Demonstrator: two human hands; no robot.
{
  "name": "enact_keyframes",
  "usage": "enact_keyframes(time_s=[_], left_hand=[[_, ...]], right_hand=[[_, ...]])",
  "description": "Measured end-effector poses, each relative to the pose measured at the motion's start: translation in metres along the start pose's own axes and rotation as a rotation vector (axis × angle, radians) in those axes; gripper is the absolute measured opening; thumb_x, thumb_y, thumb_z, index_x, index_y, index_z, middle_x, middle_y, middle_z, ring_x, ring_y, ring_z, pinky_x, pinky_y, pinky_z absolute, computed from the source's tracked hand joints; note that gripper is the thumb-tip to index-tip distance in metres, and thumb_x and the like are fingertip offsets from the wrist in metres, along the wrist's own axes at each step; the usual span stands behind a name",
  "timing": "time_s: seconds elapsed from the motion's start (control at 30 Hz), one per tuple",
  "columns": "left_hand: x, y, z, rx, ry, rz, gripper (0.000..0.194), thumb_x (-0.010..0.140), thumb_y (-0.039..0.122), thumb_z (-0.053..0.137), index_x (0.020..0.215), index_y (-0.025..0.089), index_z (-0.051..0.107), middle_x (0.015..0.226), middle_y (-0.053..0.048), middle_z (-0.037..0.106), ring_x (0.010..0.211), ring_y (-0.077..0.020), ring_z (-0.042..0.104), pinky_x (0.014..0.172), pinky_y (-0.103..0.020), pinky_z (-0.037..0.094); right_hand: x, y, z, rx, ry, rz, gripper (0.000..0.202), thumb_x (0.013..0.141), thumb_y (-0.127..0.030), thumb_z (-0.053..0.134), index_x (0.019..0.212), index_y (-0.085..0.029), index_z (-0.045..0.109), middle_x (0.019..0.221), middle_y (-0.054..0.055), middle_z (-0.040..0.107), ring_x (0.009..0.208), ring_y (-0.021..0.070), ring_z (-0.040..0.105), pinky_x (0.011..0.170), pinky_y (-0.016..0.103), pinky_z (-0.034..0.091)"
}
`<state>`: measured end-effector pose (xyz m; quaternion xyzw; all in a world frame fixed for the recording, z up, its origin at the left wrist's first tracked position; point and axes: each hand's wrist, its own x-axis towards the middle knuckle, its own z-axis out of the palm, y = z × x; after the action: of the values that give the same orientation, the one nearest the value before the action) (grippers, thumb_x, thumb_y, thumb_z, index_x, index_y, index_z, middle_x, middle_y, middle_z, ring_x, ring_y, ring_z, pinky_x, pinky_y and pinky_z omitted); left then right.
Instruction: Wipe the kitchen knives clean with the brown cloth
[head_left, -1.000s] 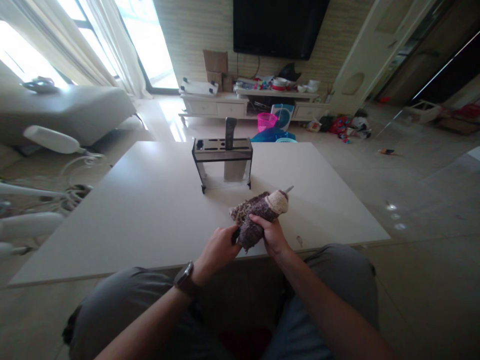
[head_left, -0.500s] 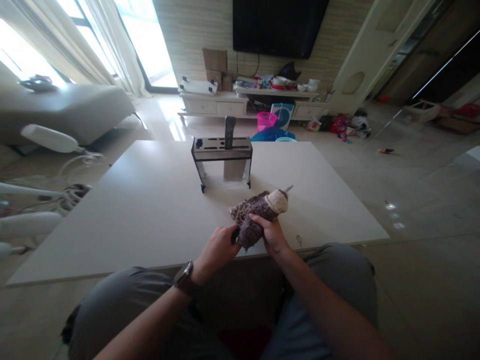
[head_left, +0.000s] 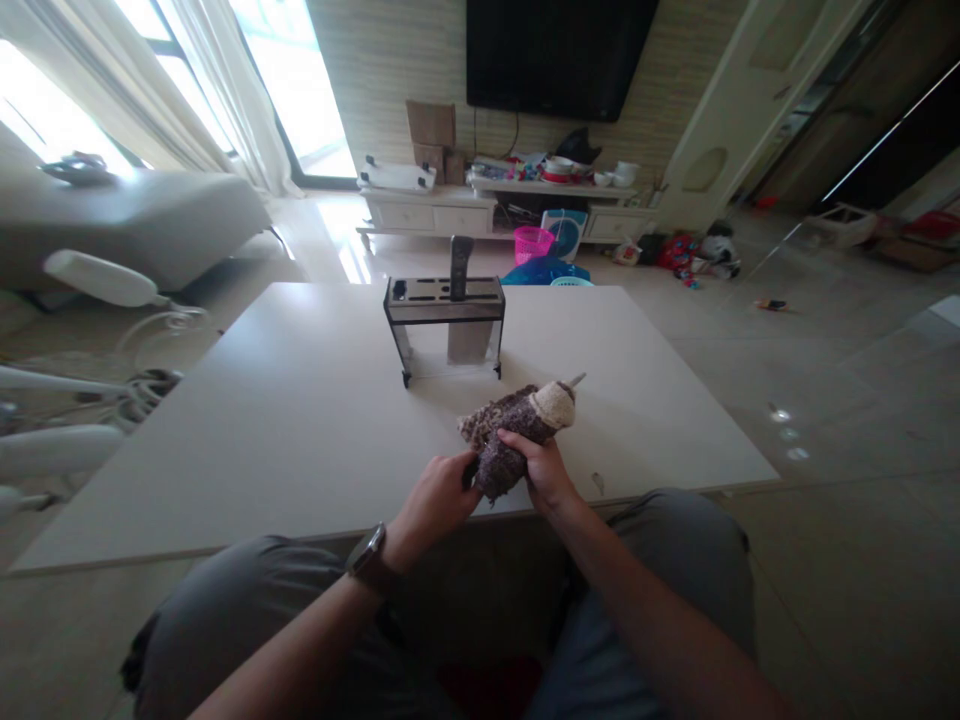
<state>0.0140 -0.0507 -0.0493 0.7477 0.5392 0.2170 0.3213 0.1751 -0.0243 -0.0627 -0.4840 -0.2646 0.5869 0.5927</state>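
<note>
Grips a shaggy brown-and-beige cloth (head_left: 517, 412) around a thin grey metal blade (head_left: 577, 380) with the right hand (head_left: 553, 478), clasps a dark handle (head_left: 471, 470) in the left hand (head_left: 439, 500), over the near side of a white table (head_left: 300, 400).

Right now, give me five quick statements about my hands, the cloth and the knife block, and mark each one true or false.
1. The right hand grips the brown-and-beige cloth. True.
2. The knife block has an upright handle rising from its top. True.
3. The left hand has no watch on its wrist. False: a dark-strapped watch is there.
4. A thin pointed tip sticks out of the cloth. True.
5. The knife block is lying on its side. False: it stands upright on the white table.
</note>
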Motion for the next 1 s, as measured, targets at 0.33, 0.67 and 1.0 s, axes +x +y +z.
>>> enact_keyframes(time_s=[0.33, 0.67, 1.0], left_hand=[[-0.001, 0.001, 0.000, -0.008, 0.001, -0.004, 0.007, 0.084, 0.018, 0.059, 0.083, 0.018, 0.067, 0.074, -0.007, 0.072, 0.059, -0.0139, 0.055, 0.060, -0.026, 0.033], [-0.001, 0.015, -0.001, -0.026, -0.023, -0.003, 0.015, 0.088, 0.026, 0.057, 0.076, 0.019, 0.059, 0.061, 0.002, 0.056, 0.054, -0.0111, 0.038, 0.056, -0.026, 0.025], [-0.003, 0.018, -0.006, 0.044, -0.068, 0.032, 0.022, 0.094, 0.032, 0.053, 0.076, 0.021, 0.056, 0.058, 0.003, 0.048, 0.051, -0.0122, 0.035, 0.056, -0.028, 0.022]], right_hand=[[-0.001, 0.000, 0.000, 0.004, 0.001, -0.010, 0.039, 0.055, -0.025, 0.089, 0.091, -0.018, 0.076, 0.097, 0.005, 0.080, 0.093, 0.0259, 0.073, 0.094, 0.043, 0.056], [0.012, -0.043, -0.009, 0.119, 0.085, -0.096, 0.036, 0.053, -0.018, 0.088, 0.086, -0.017, 0.074, 0.085, 0.002, 0.079, 0.078, 0.0238, 0.074, 0.078, 0.040, 0.061], [0.035, -0.084, -0.049, 0.268, 0.192, -0.208, 0.039, 0.063, -0.020, 0.082, 0.101, -0.019, 0.072, 0.100, 0.003, 0.078, 0.092, 0.0203, 0.073, 0.083, 0.034, 0.061]])
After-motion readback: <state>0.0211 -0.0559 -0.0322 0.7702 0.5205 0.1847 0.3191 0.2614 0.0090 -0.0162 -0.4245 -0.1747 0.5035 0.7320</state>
